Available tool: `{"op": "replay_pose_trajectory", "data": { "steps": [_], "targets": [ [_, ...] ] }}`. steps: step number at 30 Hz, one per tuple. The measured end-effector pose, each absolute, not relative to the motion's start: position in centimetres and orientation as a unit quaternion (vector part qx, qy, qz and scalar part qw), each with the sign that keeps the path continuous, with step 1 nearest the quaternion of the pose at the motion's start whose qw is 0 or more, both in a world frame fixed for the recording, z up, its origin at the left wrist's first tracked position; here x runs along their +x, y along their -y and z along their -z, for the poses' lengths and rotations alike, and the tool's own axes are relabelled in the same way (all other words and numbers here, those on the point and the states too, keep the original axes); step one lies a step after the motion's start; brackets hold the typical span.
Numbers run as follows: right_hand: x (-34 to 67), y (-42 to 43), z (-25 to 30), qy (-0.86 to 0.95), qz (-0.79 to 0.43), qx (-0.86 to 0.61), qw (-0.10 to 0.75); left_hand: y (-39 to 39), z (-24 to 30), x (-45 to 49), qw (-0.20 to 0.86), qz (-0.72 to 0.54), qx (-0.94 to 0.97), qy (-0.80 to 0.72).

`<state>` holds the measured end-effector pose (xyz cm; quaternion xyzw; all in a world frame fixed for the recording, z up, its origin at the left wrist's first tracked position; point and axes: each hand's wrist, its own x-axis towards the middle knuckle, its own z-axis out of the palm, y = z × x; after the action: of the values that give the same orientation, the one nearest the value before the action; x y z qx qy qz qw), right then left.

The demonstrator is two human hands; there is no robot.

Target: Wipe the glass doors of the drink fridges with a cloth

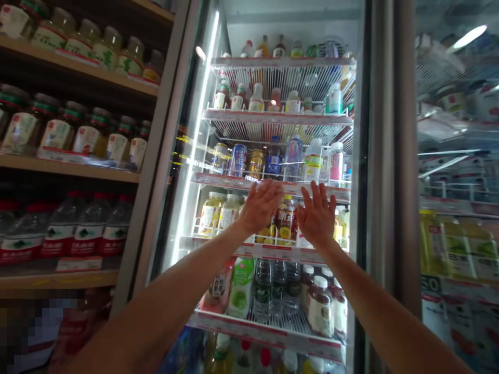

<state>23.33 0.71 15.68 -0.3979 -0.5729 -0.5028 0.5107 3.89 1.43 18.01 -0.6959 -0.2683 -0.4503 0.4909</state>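
Note:
Both of my arms reach forward to the drinks fridge, palms turned away from me. My left hand (pixel 262 205) is stretched out flat and holds nothing. It is in front of the bottles in the fridge's middle, just below a shelf edge (pixel 230 181). To its right, my right hand (pixel 317 214) has its fingers spread, also holding nothing. Dark iced tea bottles (pixel 286 221) with yellow on their labels show between the two hands. Whether either hand touches anything is hard to tell. Pale yellow tea bottles (pixel 210 214) stand left of my left hand.
Cans (pixel 237 160) and bottles line the shelf above. Below stand a green carton-like bottle (pixel 240 287), clear water bottles (pixel 263 291) and white-capped bottles (pixel 320 306). Wooden shelves (pixel 74 166) with jars and red-labelled bottles are at left. A metal door frame (pixel 405 156) borders the right side.

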Motion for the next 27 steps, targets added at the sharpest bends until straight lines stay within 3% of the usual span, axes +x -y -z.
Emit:
{"op": "replay_pose_trajectory", "data": {
  "steps": [2,8,15,23,27],
  "targets": [
    [23.4,-0.7,-15.7,0.571,0.505,-0.402,0.508,-1.4,-17.0,3.3,0.516,0.407,-0.717,0.235],
    [23.2,-0.5,-15.8,0.567,0.501,-0.420,0.501,-2.2,-15.9,-2.1,0.424,0.657,-0.474,0.406],
    [23.4,-0.4,-15.7,0.571,0.502,-0.428,0.489,-1.0,-11.0,3.8,0.550,0.433,-0.677,0.225],
    [23.0,-0.8,-15.5,0.565,0.495,-0.436,0.496,-2.1,-11.4,-2.5,0.415,0.659,-0.481,0.402],
    [23.1,-0.7,-14.5,0.570,0.500,-0.424,0.495,-1.3,-9.0,1.0,0.482,0.540,-0.619,0.305]
  ]
}}
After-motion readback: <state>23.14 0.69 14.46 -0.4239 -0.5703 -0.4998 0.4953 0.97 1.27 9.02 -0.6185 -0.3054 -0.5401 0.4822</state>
